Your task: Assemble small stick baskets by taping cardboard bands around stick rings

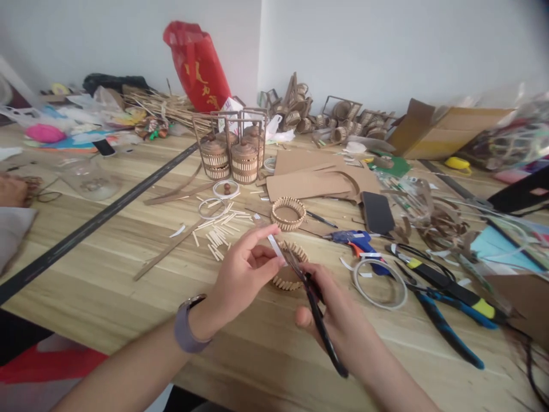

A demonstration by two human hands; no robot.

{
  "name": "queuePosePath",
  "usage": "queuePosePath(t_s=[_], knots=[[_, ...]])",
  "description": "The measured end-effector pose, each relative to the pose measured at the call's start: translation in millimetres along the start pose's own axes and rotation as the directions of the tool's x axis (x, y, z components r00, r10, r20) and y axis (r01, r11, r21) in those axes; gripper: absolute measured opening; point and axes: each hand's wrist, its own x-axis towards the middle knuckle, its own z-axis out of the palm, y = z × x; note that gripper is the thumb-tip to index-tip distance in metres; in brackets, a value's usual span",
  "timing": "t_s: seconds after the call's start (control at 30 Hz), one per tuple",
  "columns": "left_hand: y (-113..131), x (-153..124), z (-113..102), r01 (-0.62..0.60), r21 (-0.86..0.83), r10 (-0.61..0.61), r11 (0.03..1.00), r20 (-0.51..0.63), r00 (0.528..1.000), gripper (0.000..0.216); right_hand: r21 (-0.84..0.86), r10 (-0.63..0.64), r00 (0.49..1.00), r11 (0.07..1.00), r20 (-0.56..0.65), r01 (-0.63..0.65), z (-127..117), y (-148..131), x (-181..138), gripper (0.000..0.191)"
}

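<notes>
My left hand (244, 260) pinches a short strip of white tape (275, 246) between thumb and fingers. In my right hand (338, 315) is a pair of scissors (319, 320) with dark handles, its blades pointing up and left at the strip. Below the blades, partly hidden by my hands, lies a ring of small wooden sticks (289, 283). Just behind it stands another stick ring (288, 213). Loose short sticks (218, 237) are scattered left of the rings. A roll of white tape (380, 283) lies flat to the right of my right hand.
Blue-handled pliers (446, 326), a blue glue gun (358, 240) and a dark phone (377, 212) lie on the right. Small woven baskets (244, 160) in frames stand behind, beside cardboard sheets (309, 180). Another person's hand (12, 189) is at the far left, near a clear jar (92, 180).
</notes>
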Motion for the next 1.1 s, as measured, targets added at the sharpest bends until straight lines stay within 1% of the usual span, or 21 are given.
queuePosePath(t_s=[0.23, 0.33, 0.53, 0.87, 0.97, 1.1], knots=[[-1.5, -8.3, 2.7, -0.096, 0.035, 0.096, 0.995, -0.003, 0.995, 0.050, -0.132, -0.116, 0.992, 0.985, -0.056, 0.108, 1.3, -2.4, -12.7, 0.064], [-2.3, -11.6, 2.7, -0.116, 0.035, 0.115, 0.993, 0.023, 0.993, 0.051, -0.133, -0.140, 0.988, 0.982, -0.067, 0.130, 1.2, -5.3, -15.2, 0.062], [-2.2, -14.9, 1.8, -0.139, 0.018, 0.137, 0.990, 0.056, 0.989, 0.050, -0.114, -0.124, 0.991, 0.987, -0.055, 0.117, 0.9, -4.8, -16.9, 0.058], [-2.4, -17.1, 4.2, -0.135, 0.037, 0.131, 0.990, 0.083, 0.988, 0.052, -0.060, -0.057, 0.998, 0.997, -0.005, 0.057, 1.6, -3.7, -18.4, 0.060], [-1.8, -16.8, 4.3, -0.122, 0.039, 0.119, 0.992, 0.080, 0.990, 0.051, -0.058, -0.059, 0.998, 0.997, -0.020, 0.058, 1.8, -4.0, -18.0, 0.060], [-2.5, -16.9, 5.5, -0.118, 0.033, 0.115, 0.992, 0.068, 0.991, 0.051, -0.072, -0.070, 0.995, 0.995, -0.071, 0.065, 3.0, -4.3, -16.1, 0.062]])
